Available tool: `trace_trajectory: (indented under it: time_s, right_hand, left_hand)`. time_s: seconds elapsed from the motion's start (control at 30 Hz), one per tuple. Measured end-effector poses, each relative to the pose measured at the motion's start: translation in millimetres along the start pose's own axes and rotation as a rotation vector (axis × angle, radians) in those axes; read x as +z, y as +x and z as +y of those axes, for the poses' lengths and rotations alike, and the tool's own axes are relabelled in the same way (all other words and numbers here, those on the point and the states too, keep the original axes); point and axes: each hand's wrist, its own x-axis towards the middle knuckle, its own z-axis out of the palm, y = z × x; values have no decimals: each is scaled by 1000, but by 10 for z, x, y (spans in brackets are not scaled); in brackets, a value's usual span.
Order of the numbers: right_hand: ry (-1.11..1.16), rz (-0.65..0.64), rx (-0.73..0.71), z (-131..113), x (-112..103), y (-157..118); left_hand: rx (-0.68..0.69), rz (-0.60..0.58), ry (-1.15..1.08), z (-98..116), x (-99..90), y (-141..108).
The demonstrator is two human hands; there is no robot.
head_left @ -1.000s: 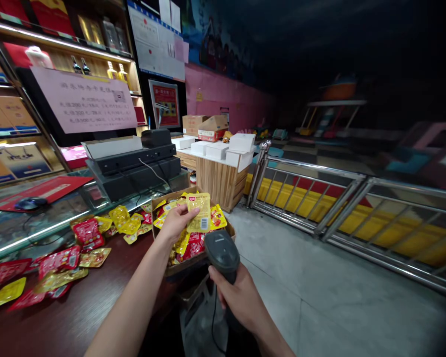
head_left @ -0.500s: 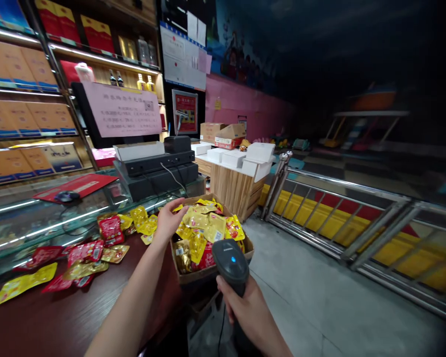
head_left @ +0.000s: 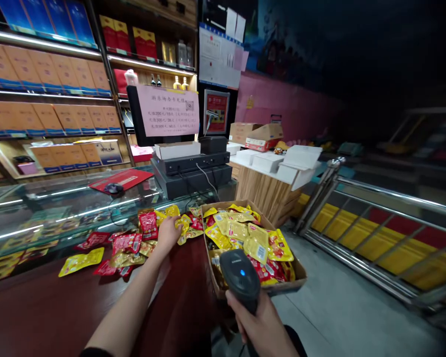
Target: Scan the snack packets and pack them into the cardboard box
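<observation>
My right hand (head_left: 262, 320) is wrapped round a black barcode scanner (head_left: 240, 277) with a blue light, in front of a cardboard box (head_left: 301, 280). Yellow, gold and red snack packets (head_left: 238, 230) fill the box. To its left, my left hand (head_left: 169, 232) reaches over the loose packets on the counter, its fingertips at a yellow packet (head_left: 184, 224). Whether those fingers grip it is hard to make out. More red packets (head_left: 126, 243) and a flat yellow packet (head_left: 82, 261) lie further left on the dark red counter (head_left: 178, 297).
Behind the packets are a glass counter (head_left: 70, 208), a mouse (head_left: 113, 188) on a red mat, and a monitor (head_left: 134, 119) bearing a pink sign. White boxes (head_left: 267, 162) stand on a wooden cabinet. A metal railing (head_left: 375, 193) runs along the right.
The view has turned left. My left hand has moved from the box's left edge to the loose packets on the counter. The scanner is still in my right hand.
</observation>
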Motion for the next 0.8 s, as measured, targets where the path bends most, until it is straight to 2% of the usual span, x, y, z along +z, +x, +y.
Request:
trace_trajectory:
  time_s: [0.2,0.37,0.5,0.67,0.73,0.8]
  right_hand:
    - [-28,14,46,3,-40,66]
    - [-46,72,35,-34,-76,61]
    - [-1,41,12,-30,-106,46]
    - [46,55,27,-17,-191,-11]
    - [74,68,33,-55,-248,-47]
    - [103,88,38,-126,-316,-92]
  left_hand:
    - [-71,-127,252,16,179,65]
    - [-194,-193,242,5,228,139]
    - [-212,-213,120,-30,149,156]
    - [-193,-165,58,-22,-51,66]
    - [-173,-123,-2,56,-130,-2]
    - [-104,-80,-202,225,-190,-99]
